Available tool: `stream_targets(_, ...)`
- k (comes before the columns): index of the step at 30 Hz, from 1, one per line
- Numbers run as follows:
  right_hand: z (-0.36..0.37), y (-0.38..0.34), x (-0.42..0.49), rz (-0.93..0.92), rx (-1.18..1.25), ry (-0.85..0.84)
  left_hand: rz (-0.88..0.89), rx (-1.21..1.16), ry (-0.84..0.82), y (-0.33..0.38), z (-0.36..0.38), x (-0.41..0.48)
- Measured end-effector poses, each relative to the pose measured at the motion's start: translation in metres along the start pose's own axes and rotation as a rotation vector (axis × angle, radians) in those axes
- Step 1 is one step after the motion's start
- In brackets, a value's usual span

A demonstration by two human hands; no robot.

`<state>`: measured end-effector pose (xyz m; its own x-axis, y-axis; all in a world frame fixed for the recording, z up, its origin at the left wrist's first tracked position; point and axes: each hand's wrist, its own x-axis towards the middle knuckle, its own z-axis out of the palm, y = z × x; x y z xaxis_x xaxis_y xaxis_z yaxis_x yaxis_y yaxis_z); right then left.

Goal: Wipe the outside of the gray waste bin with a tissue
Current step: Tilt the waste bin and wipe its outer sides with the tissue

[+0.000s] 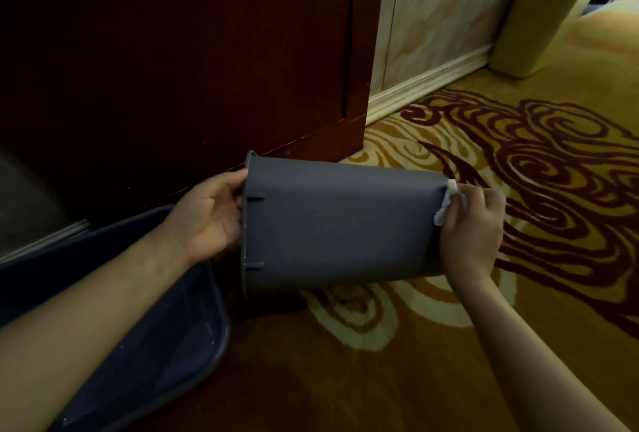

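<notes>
The gray waste bin point(339, 224) is held on its side above the carpet, its rim to the left and its base to the right. My left hand point(207, 217) grips the rim, fingers curled over the edge into the opening. My right hand point(473, 224) presses a crumpled white tissue point(446, 203) against the base end of the bin. Most of the tissue is hidden under my fingers.
A dark blue plastic tub point(155, 338) lies at the lower left under my left forearm. A dark wooden cabinet point(179, 51) stands behind the bin. A yellow-green bin point(539, 23) stands by the marble wall at the upper right. Patterned carpet point(518, 155) covers the floor.
</notes>
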<state>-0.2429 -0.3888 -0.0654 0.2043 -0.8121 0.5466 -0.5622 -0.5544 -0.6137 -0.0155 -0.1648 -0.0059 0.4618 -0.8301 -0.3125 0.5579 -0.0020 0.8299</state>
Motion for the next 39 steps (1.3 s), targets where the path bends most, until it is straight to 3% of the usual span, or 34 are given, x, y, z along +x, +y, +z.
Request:
stream_targets(4, -0.009, -0.004, 0.002, 0.069, 0.050, 0.019, -0.096, 0.101, 0.101, 0.015, 0.007, 0.003)
stream_targets(11, -0.024, -0.016, 0.003, 0.025, 0.147, 0.021, -0.251, 0.199, 0.417, 0.006, 0.032, 0.011)
stream_targets(15, -0.027, -0.020, -0.001, 0.029, 0.171, 0.016, -0.204, 0.161, 0.463, -0.007, 0.032, 0.005)
stream_targets(21, -0.025, -0.042, -0.010, 0.001, 0.189, -0.059, -0.053, 0.064, 0.377, -0.030, 0.044, -0.006)
stream_targets(28, 0.002, -0.096, -0.055, -0.281, 0.241, -0.510, -0.018, -0.074, 0.250, -0.061, 0.036, -0.015)
stream_targets(32, 0.028, -0.116, -0.062, -0.432, 0.231, -0.586, -0.145, -0.133, 0.163, -0.072, 0.021, -0.022)
stream_targets(36, 0.065, -0.132, -0.032, -0.370, 0.197, -0.535, -0.212, -0.208, 0.127, -0.081, 0.011, -0.031)
stream_targets(39, 0.096, -0.149, -0.016, -0.430, 0.118, -0.674, -0.262, -0.242, 0.143, -0.083, 0.006, -0.031)
